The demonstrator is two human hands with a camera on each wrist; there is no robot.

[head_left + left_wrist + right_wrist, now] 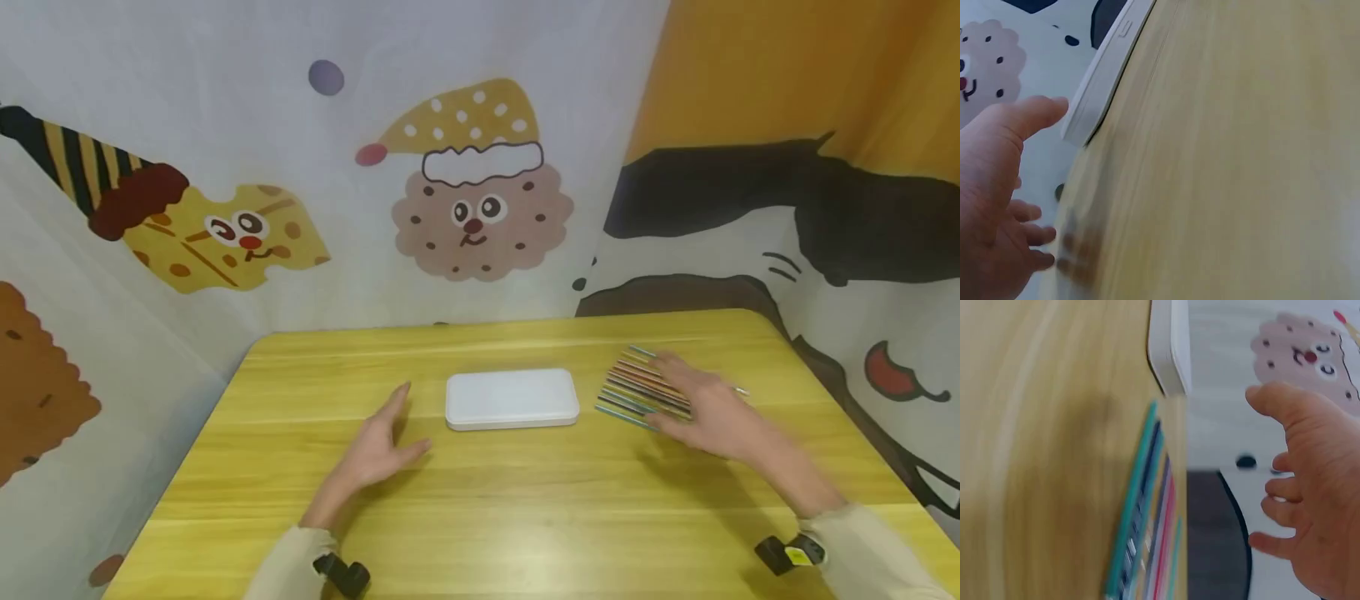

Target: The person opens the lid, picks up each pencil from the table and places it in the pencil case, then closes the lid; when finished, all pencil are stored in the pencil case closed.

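A closed white case with rounded corners lies flat near the middle of the table. To its left hovers my left hand, fingers spread and holding nothing; in the left wrist view its thumb shows near the end of the case. Several slim coloured pencils lie side by side to the right of the case. My right hand is over their right part and hides some of them. The right wrist view shows that hand with nothing in it, beside the pencils.
The yellow wood-grain table has a rounded back edge against a curtain printed with cartoon food figures. Dark wrist cameras sit on both of the person's sleeves.
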